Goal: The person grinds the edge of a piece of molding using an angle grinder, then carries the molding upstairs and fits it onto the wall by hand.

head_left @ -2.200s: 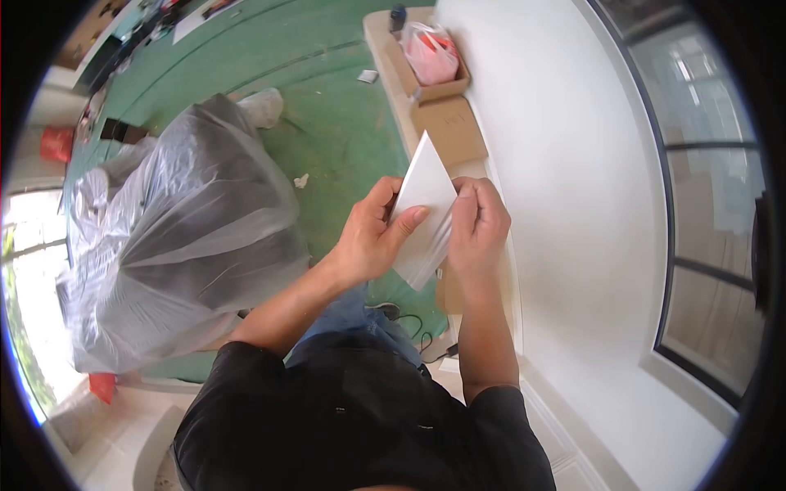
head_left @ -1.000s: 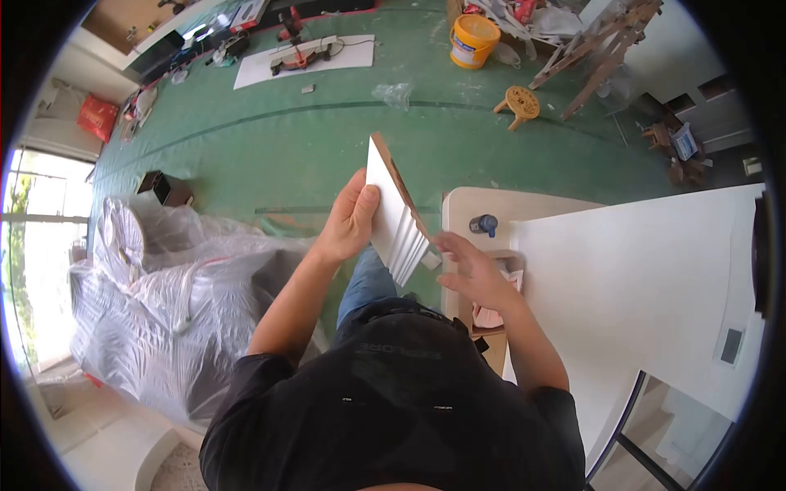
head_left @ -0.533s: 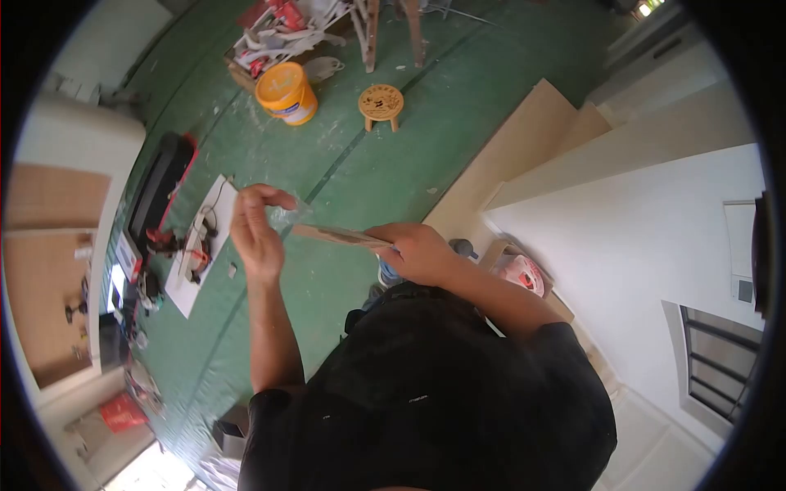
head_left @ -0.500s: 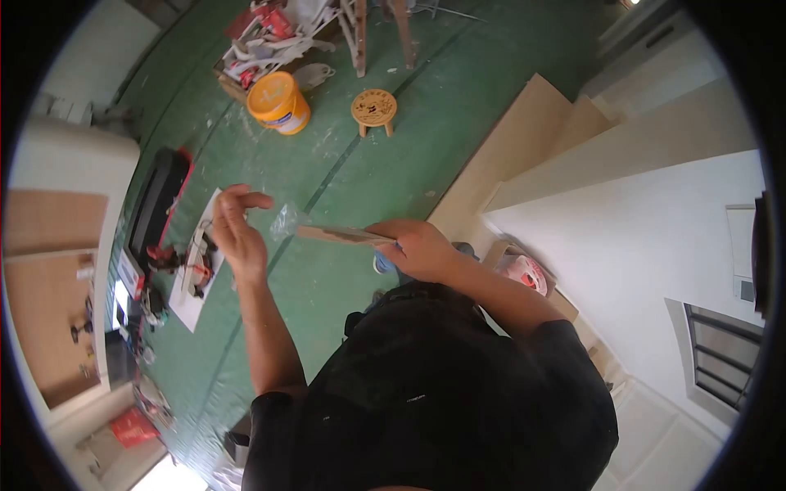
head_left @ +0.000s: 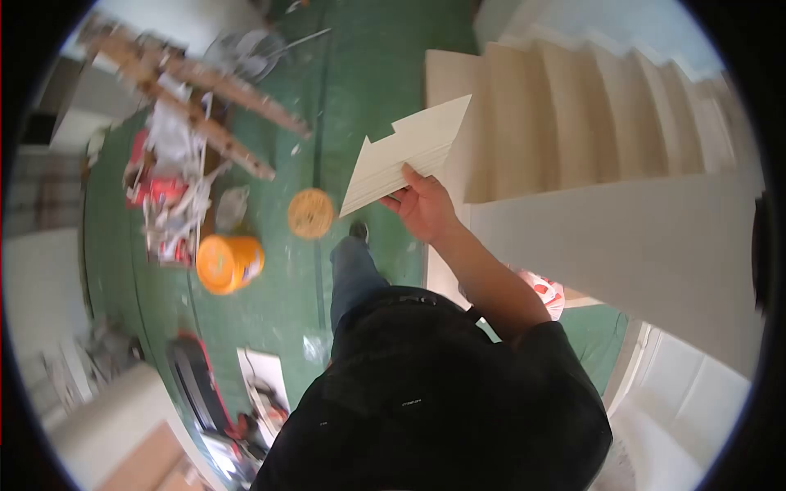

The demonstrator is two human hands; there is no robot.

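Observation:
My right hand (head_left: 427, 208) grips a flat cream-coloured panel (head_left: 413, 146) by its near edge, thumb on the upper face and fingers underneath. The panel is thin, with a notch cut into its far left side and fine parallel lines along the near part. It is held out in front of me above the green floor, left of the stairs. My left hand is out of view. Below and left of the panel is a round wooden stool (head_left: 311, 213), apart from it.
Beige stairs (head_left: 565, 123) rise at the right. A yellow bucket (head_left: 230, 264), a box of white and red scraps (head_left: 168, 192) and a wooden ladder (head_left: 213, 98) stand at the left. A black case (head_left: 199, 380) and clear plastic (head_left: 314, 348) lie on the green floor (head_left: 282, 311).
My body has turned and stepped toward the stairs. The panel, earlier edge-on, now shows its broad face, still in my right hand. My left hand has left the view.

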